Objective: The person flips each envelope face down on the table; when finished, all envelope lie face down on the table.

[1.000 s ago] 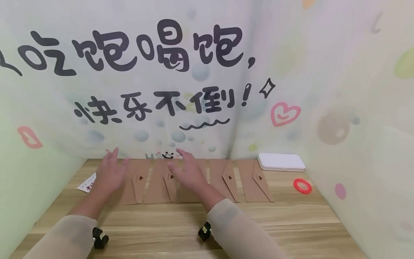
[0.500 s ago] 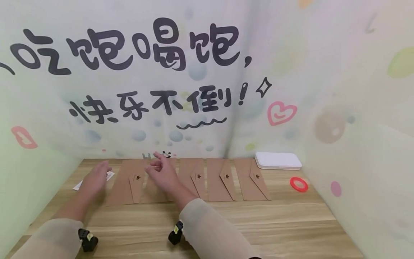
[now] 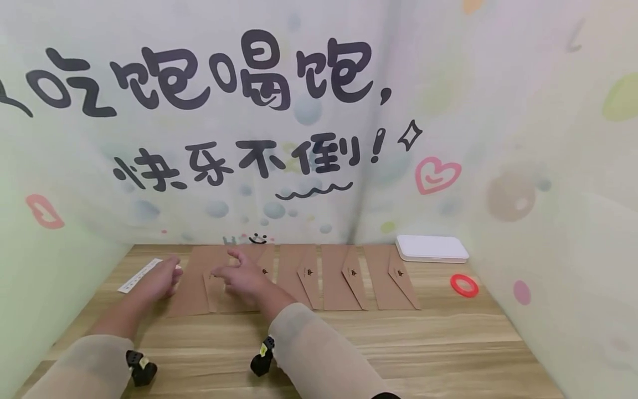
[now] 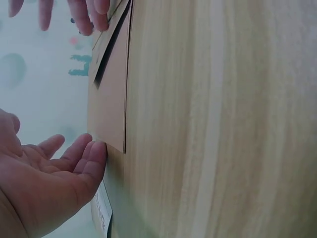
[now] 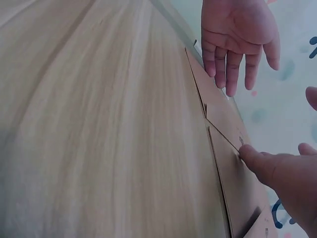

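Observation:
Several brown envelopes lie in a row on the table; the leftmost envelope has its pointed flap towards the right. My left hand is at this envelope's left edge, fingers loosely bent with nothing held. In the left wrist view its fingertips are close beside the envelope's end; contact is unclear. My right hand is over the second envelope and reaches to the leftmost one's flap, holding nothing. In the right wrist view a fingertip meets or hovers over a flap edge. A white printed card lies partly behind my left hand.
On the right are a white flat case against the back curtain and a red ring nearer the front. Three more envelopes lie between my right hand and the case. Printed curtains enclose the wooden table.
My left hand has come down from above the leftmost envelope to its left edge, uncovering part of the card. My right hand has moved left, from around the second and third envelopes towards the leftmost.

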`<state>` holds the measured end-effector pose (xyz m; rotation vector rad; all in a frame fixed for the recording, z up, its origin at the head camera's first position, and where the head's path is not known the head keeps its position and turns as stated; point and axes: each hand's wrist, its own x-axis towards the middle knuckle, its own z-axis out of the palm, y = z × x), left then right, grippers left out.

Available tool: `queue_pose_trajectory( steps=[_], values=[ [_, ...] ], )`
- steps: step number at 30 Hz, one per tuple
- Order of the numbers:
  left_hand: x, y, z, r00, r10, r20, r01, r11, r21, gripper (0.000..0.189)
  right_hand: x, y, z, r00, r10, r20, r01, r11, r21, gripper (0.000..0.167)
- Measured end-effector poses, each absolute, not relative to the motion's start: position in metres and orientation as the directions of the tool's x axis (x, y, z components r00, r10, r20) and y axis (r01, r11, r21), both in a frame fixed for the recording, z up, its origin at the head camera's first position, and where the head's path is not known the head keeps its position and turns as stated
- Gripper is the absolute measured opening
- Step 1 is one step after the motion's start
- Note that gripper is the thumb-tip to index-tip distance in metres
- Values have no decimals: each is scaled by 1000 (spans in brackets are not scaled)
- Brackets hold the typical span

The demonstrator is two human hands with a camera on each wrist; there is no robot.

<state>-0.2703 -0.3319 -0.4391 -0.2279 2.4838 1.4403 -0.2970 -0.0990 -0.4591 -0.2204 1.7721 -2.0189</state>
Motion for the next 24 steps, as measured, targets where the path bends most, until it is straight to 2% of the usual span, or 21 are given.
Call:
queue_pose_trajectory(
  steps=[3, 7, 12, 18, 24],
  values=[
    [-271, -329, -440, -944, -3, -329, -289, 487, 825, 83, -297, -97, -460, -864, -463, -198, 280, -114, -953, 66],
    [-273, -327, -443, -940, 35, -339, -277, 497, 822, 84, -298, -96, -461, -865, -456, -207, 295, -129, -947, 62],
    [-272, -324, -444, -945, 66, -320, -247, 496, 832, 81, -300, -97, -464, -891, -407, -200, 283, -156, -946, 55],
    [-267, -317, -437, -944, 73, -323, -225, 575, 787, 88, -299, -98, -465, -914, -373, -159, 243, -191, -951, 57],
    [-268, -304, -432, -939, 125, -319, -179, 617, 767, 92, -296, -97, -464, -906, -398, -143, 230, -181, -956, 50]
  ],
)
